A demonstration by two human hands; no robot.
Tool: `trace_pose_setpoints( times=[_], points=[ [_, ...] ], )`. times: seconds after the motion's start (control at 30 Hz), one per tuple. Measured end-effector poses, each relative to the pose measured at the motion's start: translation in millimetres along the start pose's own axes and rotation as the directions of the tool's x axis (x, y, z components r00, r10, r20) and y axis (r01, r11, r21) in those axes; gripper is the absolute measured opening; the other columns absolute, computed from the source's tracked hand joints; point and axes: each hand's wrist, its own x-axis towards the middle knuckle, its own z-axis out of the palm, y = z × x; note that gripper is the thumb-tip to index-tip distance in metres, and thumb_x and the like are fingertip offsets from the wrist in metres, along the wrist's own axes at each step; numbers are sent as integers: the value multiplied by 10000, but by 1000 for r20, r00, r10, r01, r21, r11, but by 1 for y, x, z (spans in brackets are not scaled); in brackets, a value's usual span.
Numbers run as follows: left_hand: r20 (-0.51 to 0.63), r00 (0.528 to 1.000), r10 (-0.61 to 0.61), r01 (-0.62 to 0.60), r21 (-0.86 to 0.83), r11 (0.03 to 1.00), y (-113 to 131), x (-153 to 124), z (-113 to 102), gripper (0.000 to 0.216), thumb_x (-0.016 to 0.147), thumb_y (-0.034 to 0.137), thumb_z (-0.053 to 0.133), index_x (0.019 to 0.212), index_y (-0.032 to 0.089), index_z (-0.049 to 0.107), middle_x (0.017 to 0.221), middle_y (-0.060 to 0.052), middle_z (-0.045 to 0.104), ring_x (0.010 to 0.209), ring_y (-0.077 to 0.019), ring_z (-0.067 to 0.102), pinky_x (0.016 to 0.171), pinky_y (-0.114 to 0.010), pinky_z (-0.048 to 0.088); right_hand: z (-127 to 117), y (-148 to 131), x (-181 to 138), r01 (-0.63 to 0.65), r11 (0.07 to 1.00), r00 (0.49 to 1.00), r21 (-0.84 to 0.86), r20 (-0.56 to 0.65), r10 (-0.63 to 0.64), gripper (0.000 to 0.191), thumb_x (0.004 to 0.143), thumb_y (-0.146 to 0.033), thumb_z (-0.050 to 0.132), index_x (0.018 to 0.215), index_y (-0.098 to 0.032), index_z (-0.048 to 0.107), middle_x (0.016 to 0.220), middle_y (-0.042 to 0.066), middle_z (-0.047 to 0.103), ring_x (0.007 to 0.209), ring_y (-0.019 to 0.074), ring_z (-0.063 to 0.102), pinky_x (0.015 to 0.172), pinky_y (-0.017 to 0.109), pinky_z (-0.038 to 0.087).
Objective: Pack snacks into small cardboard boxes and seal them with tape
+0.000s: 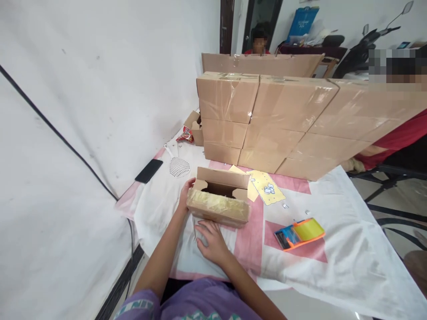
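An open cardboard box [218, 206] sits on the cloth-covered table in front of me, its lid flap raised at the back and yellowish tape along its near face. The inside is dark, so what it contains cannot be made out. My left hand [186, 195] holds the box by its left end, fingers around the back corner. Just below the near face lies my right hand [212, 242], palm down with fingers apart, its fingertips close to the box's lower edge. A thin strip shows beside these fingers, too small to name.
Taped cardboard boxes [270, 122] form a wall across the back. Yellow paper sheets [273, 195] with small pieces lie behind the box; an orange-edged pouch [300, 233] is to the right. A white strainer [179, 166] and black phone [149, 171] lie left. People sit beyond the wall.
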Motion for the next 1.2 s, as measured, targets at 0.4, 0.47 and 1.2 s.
trace_pose_setpoints(
  times=[0.4,0.47,1.2],
  points=[
    [602,675,427,-701,342,626,96,-52,-50,142,968,99,537,962,241,552,1028,-57,679,1030,-212,612,936,-415,469,-7,-13,-12,-28,999,992,28,-124,32,235,901,-164,597,1111,-233,676,981,67,739,938,235,672,859,400,559],
    [615,648,449,-725,315,613,96,-60,-51,227,941,40,521,1025,248,555,983,-53,651,968,-205,600,870,-388,483,-26,-12,-29,-90,996,966,-23,-244,82,142,901,-164,580,976,-231,681,848,47,723,818,223,670,763,375,552],
    [614,784,-93,-588,783,203,107,-41,-8,627,892,706,549,1362,298,623,1109,-109,572,1017,-311,513,870,-430,360,-165,-26,58,-234,872,971,-431,-152,185,220,936,-379,642,784,-220,646,1160,121,489,1097,311,471,931,540,482]
  ],
)
